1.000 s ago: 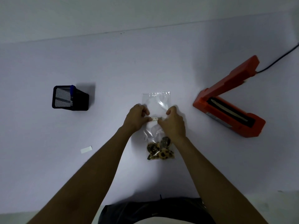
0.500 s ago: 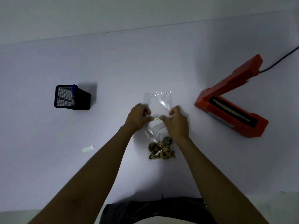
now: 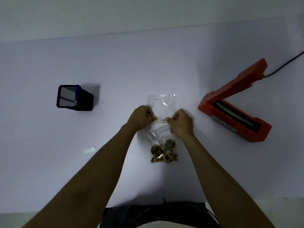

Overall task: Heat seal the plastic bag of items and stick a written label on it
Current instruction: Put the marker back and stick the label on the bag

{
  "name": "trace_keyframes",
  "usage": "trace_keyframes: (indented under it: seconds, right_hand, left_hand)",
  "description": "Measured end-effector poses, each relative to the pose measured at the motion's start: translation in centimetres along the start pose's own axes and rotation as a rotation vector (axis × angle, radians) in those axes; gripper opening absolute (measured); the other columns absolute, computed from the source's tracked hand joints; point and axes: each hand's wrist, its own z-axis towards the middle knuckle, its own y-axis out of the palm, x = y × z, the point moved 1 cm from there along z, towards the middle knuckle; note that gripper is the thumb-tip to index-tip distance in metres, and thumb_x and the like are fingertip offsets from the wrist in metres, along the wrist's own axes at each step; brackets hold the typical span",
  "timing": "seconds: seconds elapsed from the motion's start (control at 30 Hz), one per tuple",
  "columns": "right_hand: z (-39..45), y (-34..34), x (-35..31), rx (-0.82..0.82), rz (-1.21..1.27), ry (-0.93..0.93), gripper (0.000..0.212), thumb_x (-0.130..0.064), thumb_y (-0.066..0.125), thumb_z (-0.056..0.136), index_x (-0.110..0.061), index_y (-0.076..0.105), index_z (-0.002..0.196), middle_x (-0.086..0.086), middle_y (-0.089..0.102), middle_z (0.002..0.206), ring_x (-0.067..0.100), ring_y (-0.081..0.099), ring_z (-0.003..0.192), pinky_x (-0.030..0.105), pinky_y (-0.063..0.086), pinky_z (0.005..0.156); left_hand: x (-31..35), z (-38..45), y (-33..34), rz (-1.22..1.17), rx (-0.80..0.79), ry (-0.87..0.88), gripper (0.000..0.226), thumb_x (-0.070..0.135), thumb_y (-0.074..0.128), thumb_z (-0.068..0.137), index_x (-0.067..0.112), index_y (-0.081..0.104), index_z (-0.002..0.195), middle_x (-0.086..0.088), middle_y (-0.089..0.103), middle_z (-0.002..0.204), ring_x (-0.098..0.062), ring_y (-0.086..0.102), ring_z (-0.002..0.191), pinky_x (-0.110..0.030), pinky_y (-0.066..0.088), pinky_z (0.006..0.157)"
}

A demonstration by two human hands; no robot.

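Since a second ago little has moved: both hands stay at mid-frame over the plastic bag (image 3: 162, 111), and only the right thumb has shifted slightly along the label (image 3: 160, 121). That suggests the label is being pressed down, with the heat sealer (image 3: 233, 111) at right standing open and idle. Both forearms reach up from the lower frame edge. The left hand (image 3: 141, 118) pinches the label's left end, fingers curled; the right hand (image 3: 181, 123) pinches its right end. The patterned items (image 3: 164, 152) bunch at the bag's lower end.
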Motion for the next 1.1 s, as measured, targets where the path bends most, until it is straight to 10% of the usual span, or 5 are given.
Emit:
trace_keyframes:
  seconds: [1.1]
  right_hand:
    - [0.74,-0.8,-0.03,-0.092,0.06,0.026,0.029,-0.012,0.079,0.077,-0.009,0.05,0.08,0.018,0.068,0.067,0.021,0.064,0.044,0.04,0.059,0.05]
  left_hand:
    - [-0.5,0.69,0.46,0.061,-0.032,-0.012,0.024,0.025,0.079,0.075,0.022,0.056,0.072,-0.003,0.058,0.088,-0.017,0.056,0.077,-0.027,0.039,0.067]
